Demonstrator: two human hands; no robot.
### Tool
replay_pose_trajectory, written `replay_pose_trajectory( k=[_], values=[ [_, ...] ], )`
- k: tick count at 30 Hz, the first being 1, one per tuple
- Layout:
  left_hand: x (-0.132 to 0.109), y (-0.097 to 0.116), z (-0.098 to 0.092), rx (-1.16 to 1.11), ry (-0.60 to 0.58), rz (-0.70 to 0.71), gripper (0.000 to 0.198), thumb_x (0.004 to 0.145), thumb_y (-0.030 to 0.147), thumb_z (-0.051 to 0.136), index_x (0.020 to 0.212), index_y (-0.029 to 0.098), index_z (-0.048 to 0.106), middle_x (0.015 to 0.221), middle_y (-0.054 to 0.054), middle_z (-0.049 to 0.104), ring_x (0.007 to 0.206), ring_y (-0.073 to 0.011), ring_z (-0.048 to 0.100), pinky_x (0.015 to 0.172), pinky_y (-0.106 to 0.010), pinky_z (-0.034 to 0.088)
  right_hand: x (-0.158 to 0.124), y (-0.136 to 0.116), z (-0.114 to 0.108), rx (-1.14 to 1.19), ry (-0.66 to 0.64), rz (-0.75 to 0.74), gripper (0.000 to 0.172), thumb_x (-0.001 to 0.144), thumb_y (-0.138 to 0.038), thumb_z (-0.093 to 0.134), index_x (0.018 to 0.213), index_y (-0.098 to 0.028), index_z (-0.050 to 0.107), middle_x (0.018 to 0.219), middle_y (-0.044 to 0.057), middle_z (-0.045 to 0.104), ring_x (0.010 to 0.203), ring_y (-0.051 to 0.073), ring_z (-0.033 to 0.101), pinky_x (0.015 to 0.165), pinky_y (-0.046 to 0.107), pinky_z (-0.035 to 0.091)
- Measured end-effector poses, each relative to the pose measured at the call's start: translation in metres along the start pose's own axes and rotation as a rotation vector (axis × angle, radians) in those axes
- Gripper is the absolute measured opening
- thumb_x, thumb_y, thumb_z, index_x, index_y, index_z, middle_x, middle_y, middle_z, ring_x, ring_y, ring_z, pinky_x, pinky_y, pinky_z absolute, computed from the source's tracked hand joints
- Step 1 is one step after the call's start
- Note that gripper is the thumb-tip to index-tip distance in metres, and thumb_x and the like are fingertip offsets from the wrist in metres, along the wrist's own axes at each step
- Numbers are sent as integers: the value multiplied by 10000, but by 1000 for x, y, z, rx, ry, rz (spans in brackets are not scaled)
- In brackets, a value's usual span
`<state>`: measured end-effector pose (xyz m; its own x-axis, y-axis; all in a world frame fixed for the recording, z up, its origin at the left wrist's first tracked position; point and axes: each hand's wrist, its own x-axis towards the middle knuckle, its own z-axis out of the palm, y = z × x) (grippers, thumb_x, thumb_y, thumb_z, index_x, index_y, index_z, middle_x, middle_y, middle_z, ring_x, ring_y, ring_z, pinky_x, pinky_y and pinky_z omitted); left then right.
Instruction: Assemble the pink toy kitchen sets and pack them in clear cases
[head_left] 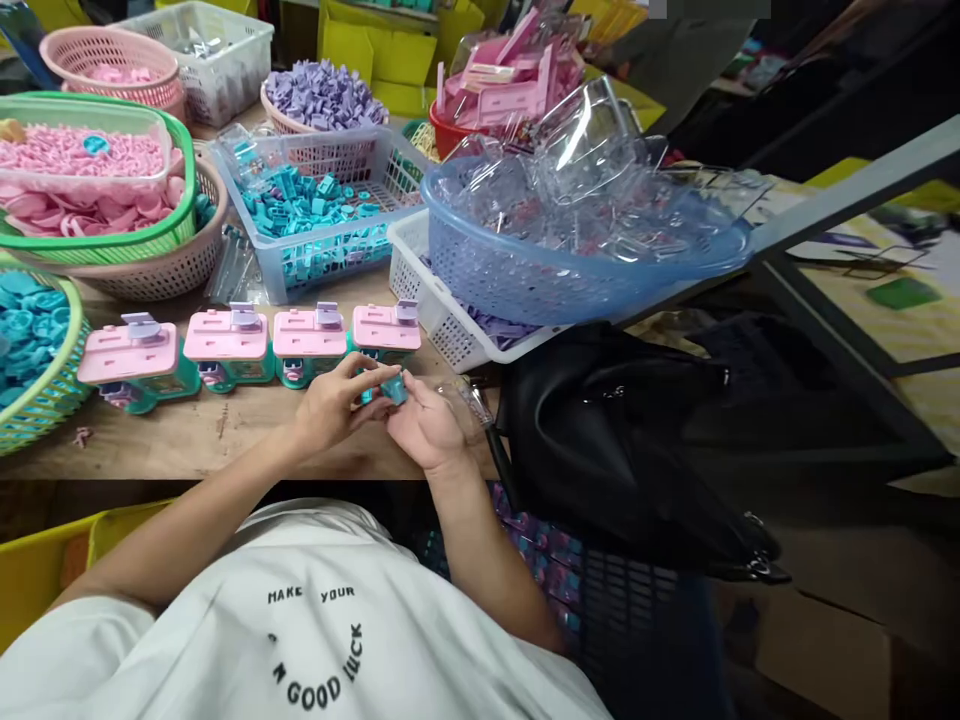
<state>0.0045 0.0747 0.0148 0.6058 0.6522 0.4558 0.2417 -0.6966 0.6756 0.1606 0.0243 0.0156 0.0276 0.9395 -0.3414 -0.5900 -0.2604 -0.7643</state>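
Close together near the table's front edge, my two hands hold a small teal plastic part (394, 388) between their fingers. My left hand (337, 402) pinches it from the left; my right hand (426, 422), palm turned up, grips it from the right. The part's shape is mostly covered by fingers. Just beyond stands a row of several pink-topped teal toy boxes (229, 345), each bearing a lilac piece on top. The rightmost toy box (386, 328) is nearest my hands, partly hidden behind them. A clear plastic piece (466, 408) lies beside my right hand.
A black bag (600, 430) lies right of my hands. Behind the toys are a clear bin (270, 265) of teal parts, a white basket (450, 340) and a blue basket (510, 285) of transparent covers. A yellow-green basket (71, 370) stands left. A grey bar (862, 190) slants across the right.
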Motion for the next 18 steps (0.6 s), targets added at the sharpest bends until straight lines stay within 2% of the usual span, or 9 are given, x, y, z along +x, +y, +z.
replay_pose_trajectory(
  k=[2, 5, 9, 11, 13, 16, 18],
  values=[
    [17, 2, -5, -63, -14, -42, 286, 926, 385, 630, 1114, 196, 733, 977, -98, 687, 806, -172, 656, 741, -271, 518, -2, -4, 2, -80, -36, -45, 227, 881, -453, 597, 901, -233, 648, 909, 12, 681, 789, 146, 605, 644, 257, 496],
    [41, 7, -20, -184, -122, -161, 258, 917, 397, 624, 948, 172, 747, 819, -62, 700, 716, -156, 633, 676, -247, 487, -1, -19, 4, -229, -101, -96, 337, 803, -551, 691, 864, -223, 643, 831, 15, 655, 775, 160, 593, 563, 243, 445],
    [73, 18, -42, -283, -216, -237, 252, 836, 354, 694, 992, 163, 741, 798, -30, 706, 706, -148, 616, 657, -225, 470, 10, -42, 11, -311, -46, -172, 408, 790, -620, 688, 884, -226, 644, 783, 3, 615, 713, 143, 568, 503, 226, 389],
    [90, 23, -53, -243, -254, -243, 249, 763, 278, 750, 979, 154, 745, 779, -15, 705, 709, -151, 610, 665, -226, 463, 17, -50, 14, -353, -39, -192, 431, 831, -657, 620, 955, -244, 642, 823, 10, 628, 744, 158, 596, 512, 236, 414],
    [105, 27, -63, -200, -276, -262, 212, 699, 209, 785, 898, 146, 746, 732, -1, 688, 707, -155, 602, 675, -229, 457, 21, -58, 15, -492, -48, -273, 440, 876, -672, 551, 983, -257, 648, 899, 26, 648, 827, 183, 623, 565, 262, 471],
    [122, 34, -73, -221, -210, -290, 161, 632, 123, 814, 763, 141, 723, 706, -6, 662, 764, -167, 613, 725, -232, 467, 26, -69, 15, -780, -25, -502, 420, 904, -642, 543, 923, -244, 674, 942, 42, 658, 940, 212, 624, 697, 291, 526],
    [128, 36, -76, -284, -116, -305, 175, 640, 111, 824, 771, 144, 713, 754, -19, 664, 790, -159, 618, 742, -227, 474, 31, -74, 18, -814, 36, -621, 406, 932, -609, 513, 954, -235, 670, 920, 42, 659, 930, 214, 631, 737, 299, 537]
  ],
)
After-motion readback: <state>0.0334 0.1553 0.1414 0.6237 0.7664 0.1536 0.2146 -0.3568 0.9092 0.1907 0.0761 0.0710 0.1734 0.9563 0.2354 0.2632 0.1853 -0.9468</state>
